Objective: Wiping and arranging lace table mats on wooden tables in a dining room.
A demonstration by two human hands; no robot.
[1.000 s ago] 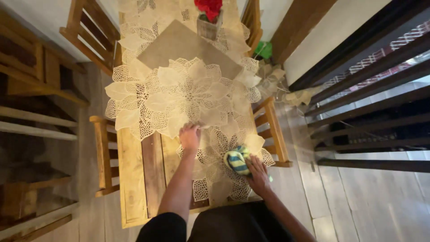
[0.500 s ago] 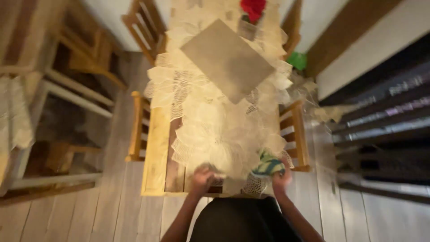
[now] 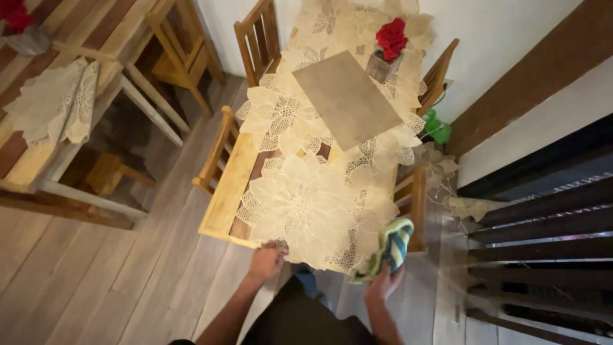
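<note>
I look down on a wooden table (image 3: 223,204) covered with cream lace doilies (image 3: 306,204). My left hand (image 3: 267,260) pinches the near edge of the front doily at the table's end. My right hand (image 3: 383,281) is closed on a striped green, blue and yellow cloth (image 3: 391,246), held just off the table's near right corner. A grey rectangular mat (image 3: 348,99) lies further along the table, and a small pot of red flowers (image 3: 388,48) stands at the far end.
Wooden chairs stand along the table's left side (image 3: 216,150), (image 3: 258,38) and right side (image 3: 418,198). A second table with a folded lace cloth (image 3: 54,105) is at the left. Dark slatted panels (image 3: 549,243) line the right. A green object (image 3: 437,131) lies by the wall.
The view has pulled back from the table. My left hand has moved from the tabletop to the doily's near edge, and my right hand has lifted the cloth off the table.
</note>
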